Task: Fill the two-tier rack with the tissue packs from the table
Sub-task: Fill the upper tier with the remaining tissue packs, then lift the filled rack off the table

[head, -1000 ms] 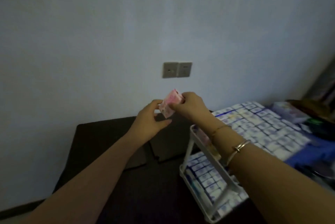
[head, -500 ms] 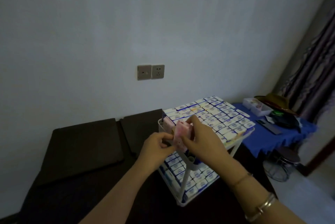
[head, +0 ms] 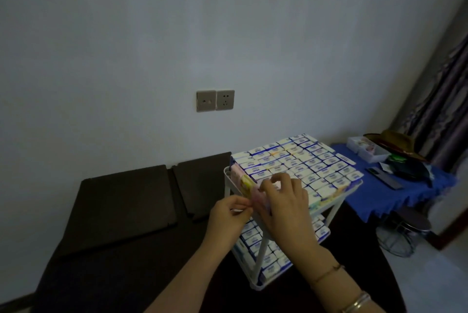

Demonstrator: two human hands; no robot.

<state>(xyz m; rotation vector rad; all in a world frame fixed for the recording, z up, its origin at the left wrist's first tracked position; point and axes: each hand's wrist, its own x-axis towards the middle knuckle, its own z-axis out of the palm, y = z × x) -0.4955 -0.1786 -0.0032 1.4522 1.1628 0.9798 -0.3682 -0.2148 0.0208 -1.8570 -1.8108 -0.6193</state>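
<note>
A white two-tier rack (head: 260, 254) stands on a dark table (head: 121, 211). Several white-and-blue tissue packs (head: 298, 160) cover its top tier, and more fill the bottom tier (head: 255, 241). At the top tier's near left edge a pink tissue pack (head: 259, 197) stands on edge beside pink and yellow packs (head: 243, 181). My right hand (head: 283, 206) grips the pink pack from above. My left hand (head: 230, 216) pinches its near left corner. Much of the pack is hidden under my fingers.
A blue-clothed side table (head: 395, 188) to the right carries a hat (head: 395, 140), a clear box (head: 364, 148) and dark items. A round stool (head: 402, 231) stands below it. Curtains (head: 440, 100) hang at far right. Two wall sockets (head: 215, 100) sit above the dark table.
Both hands brought the pink pack down from in front of the wall to the top tier's near left edge. The view has swung right and the whole rack now shows.
</note>
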